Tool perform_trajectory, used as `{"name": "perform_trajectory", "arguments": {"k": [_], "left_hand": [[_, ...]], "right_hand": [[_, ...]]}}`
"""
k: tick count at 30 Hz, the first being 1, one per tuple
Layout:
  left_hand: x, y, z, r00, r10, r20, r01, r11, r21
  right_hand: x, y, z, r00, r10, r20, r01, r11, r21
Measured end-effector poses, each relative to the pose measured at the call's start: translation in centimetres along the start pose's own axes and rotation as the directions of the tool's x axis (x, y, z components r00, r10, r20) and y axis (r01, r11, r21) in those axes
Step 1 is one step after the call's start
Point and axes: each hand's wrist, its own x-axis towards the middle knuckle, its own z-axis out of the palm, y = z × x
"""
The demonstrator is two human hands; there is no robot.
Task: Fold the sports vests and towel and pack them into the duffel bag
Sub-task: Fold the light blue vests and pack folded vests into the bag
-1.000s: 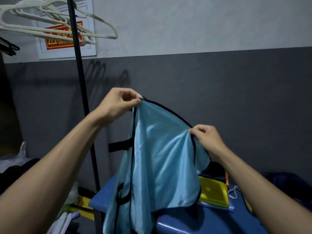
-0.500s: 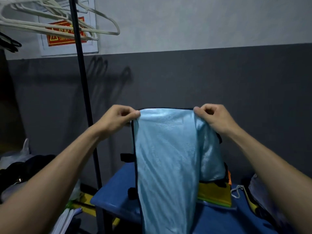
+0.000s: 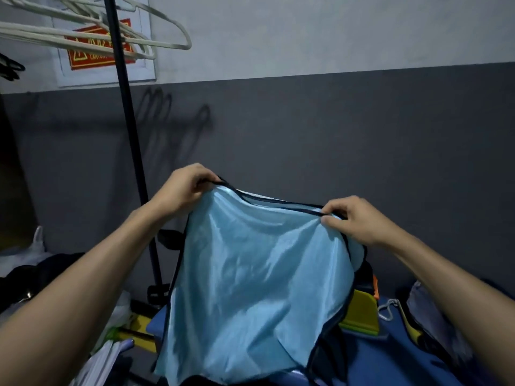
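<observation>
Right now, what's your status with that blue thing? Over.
Left hand and right hand both pinching top edge. Shiny light-blue sports vest with black trim held up, unfolded. Nothing in the way.

White hangers [image 3: 92, 37] on a black rack pole [image 3: 126, 121] (red sign [image 3: 97, 48] behind), carabiner [image 3: 388, 309] on blue surface [image 3: 390, 358]

vest [image 3: 250, 288] hangs between both hands, before the table [image 3: 390, 355]; rack pole [image 3: 131, 151] stands left, hangers [image 3: 117, 37] above.
</observation>
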Motion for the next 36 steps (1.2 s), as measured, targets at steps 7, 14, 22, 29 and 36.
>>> {"name": "perform_trajectory", "arguments": {"k": [7,14,22,29,36], "left_hand": [[-0.5,-1.1,0.5,0.978,-0.203,-0.057,0.193,0.971,-0.144],[0.6,-1.2,-0.8,0.891,-0.377,-0.254,0.261,0.882,-0.393],[-0.8,-1.2,-2.9,0.928,-0.362,-0.091,0.279,0.834,-0.476],[-1.7,0.6,-6.0,0.941,-0.306,0.148,0.304,0.564,-0.768],[-1.8,0.7,-9.4,0.891,-0.150,0.430,0.307,0.895,-0.324]], "right_hand": [[0.0,0.0,-0.5,0.999,0.002,0.041,-0.005,0.998,0.062],[-1.8,1.4,1.0,0.987,0.014,0.157,-0.001,0.997,-0.080],[-1.2,2.8,-1.8,0.968,0.163,-0.189,-0.100,0.947,0.307],[-0.9,2.4,-5.5,0.937,0.196,-0.289,-0.051,0.896,0.441],[-1.7,2.7,-6.4,0.973,0.163,-0.163,-0.113,0.953,0.280]]}}
